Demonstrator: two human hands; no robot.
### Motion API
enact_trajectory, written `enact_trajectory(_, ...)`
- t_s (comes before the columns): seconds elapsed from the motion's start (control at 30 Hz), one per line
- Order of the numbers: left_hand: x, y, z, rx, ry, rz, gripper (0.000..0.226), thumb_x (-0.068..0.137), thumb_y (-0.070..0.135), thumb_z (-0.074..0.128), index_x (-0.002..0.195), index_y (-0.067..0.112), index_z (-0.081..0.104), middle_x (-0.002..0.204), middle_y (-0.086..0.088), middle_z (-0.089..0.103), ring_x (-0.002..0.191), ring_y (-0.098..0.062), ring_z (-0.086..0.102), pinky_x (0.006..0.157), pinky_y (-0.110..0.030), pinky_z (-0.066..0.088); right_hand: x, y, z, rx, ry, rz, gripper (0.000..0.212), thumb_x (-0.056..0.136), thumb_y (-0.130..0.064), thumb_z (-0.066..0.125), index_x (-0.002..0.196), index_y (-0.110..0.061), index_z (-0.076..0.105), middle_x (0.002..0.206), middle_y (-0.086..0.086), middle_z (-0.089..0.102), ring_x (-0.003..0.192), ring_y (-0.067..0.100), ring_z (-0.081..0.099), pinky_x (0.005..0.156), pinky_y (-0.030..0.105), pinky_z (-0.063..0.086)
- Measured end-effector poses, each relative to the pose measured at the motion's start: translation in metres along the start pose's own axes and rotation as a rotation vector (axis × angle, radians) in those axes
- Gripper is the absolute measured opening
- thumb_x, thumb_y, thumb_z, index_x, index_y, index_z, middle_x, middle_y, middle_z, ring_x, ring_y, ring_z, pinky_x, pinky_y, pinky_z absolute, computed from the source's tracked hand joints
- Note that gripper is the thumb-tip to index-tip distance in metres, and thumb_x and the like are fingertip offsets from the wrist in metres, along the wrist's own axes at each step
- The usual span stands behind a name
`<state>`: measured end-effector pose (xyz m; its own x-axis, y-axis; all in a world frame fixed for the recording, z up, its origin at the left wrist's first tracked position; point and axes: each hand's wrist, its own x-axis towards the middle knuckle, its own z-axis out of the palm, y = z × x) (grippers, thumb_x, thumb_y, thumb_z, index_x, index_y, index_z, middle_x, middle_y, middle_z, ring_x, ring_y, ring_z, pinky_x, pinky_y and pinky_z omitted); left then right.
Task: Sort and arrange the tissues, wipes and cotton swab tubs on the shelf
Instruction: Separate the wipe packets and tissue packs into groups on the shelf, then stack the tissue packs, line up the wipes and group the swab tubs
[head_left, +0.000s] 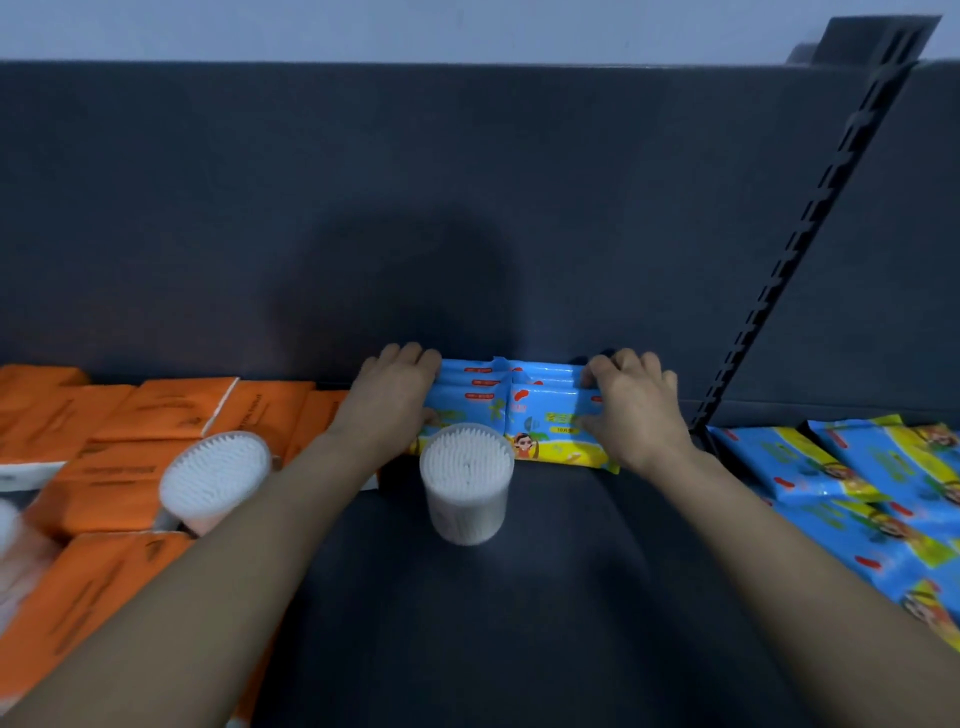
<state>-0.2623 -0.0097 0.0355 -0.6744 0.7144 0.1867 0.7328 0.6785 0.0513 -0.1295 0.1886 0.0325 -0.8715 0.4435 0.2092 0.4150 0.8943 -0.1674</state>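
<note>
Partly sorted. Wipes row (519, 410) at shelf (519, 623) back, gripped endwise: left hand (400, 395), right hand (631, 410), fingers (626, 361) curled round. Outstanding: loose wipes (857, 493) right, swab tubs (467, 483) unplaced, orange tissues (171, 410) jumbled left.

A shop — slotted upright (810, 228), shelf (519, 623) stocked with wipe packs (831, 467).

left-edge tub (6, 525): blurred, cut off | right wipe packs (883, 551): cropped | tissue packs (104, 499): partly behind left forearm (234, 545)
</note>
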Motion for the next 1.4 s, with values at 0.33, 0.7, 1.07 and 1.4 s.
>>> enact_trajectory(0.33, -0.025, -0.006, -0.023, -0.266, 0.221, -0.071, 0.026, 0.082, 0.005, 0.061, 0.108, 0.006, 0.059, 0.106, -0.012, 0.057, 0.1, -0.028, 0.053, 0.087, -0.042, 0.044, 0.005, -0.033, -0.012, 0.201, 0.136, -0.172, 0.023, 0.089, -0.019, 0.059, 0.111, -0.015, 0.061, 0.114, 0.003, 0.061, 0.11, 0.024, 0.047, 0.092, 0.034, 0.031)
enact_trajectory(0.7, -0.109, -0.078, -0.066, -0.352, 0.366, -0.197, 0.019, 0.079, 0.005, 0.066, 0.097, 0.007, 0.064, 0.095, -0.007, 0.064, 0.087, -0.018, 0.059, 0.08, -0.023, 0.042, -0.007, -0.154, -0.026, 0.447, 0.119, -0.419, 0.023, 0.086, -0.019, 0.063, 0.108, -0.012, 0.067, 0.107, 0.005, 0.066, 0.101, 0.022, 0.06, 0.091, 0.033, 0.044)
enact_trajectory(1.07, -0.205, -0.163, -0.068, -0.239, -0.077, -0.42, 0.035, 0.077, 0.021, 0.072, 0.108, 0.011, 0.06, 0.102, -0.006, 0.063, 0.099, -0.024, 0.058, 0.076, -0.027, 0.039, -0.061, -0.262, -0.001, 0.016, -0.707, -0.405, 0.041, 0.08, -0.06, 0.06, 0.083, -0.019, 0.063, 0.077, 0.001, 0.064, 0.076, 0.018, 0.058, 0.064, 0.023, 0.047)
enact_trajectory(1.4, -0.219, -0.154, -0.064, -0.015, -0.518, -0.408, 0.042, 0.082, 0.054, 0.059, 0.095, 0.015, 0.049, 0.112, -0.006, 0.06, 0.096, -0.023, 0.056, 0.076, -0.033, 0.043, -0.097, -0.279, 0.024, 0.388, -0.834, 0.181, 0.079, 0.069, -0.047, 0.079, 0.131, -0.012, 0.045, 0.13, 0.008, 0.053, 0.109, 0.028, 0.059, 0.079, 0.038, 0.057)
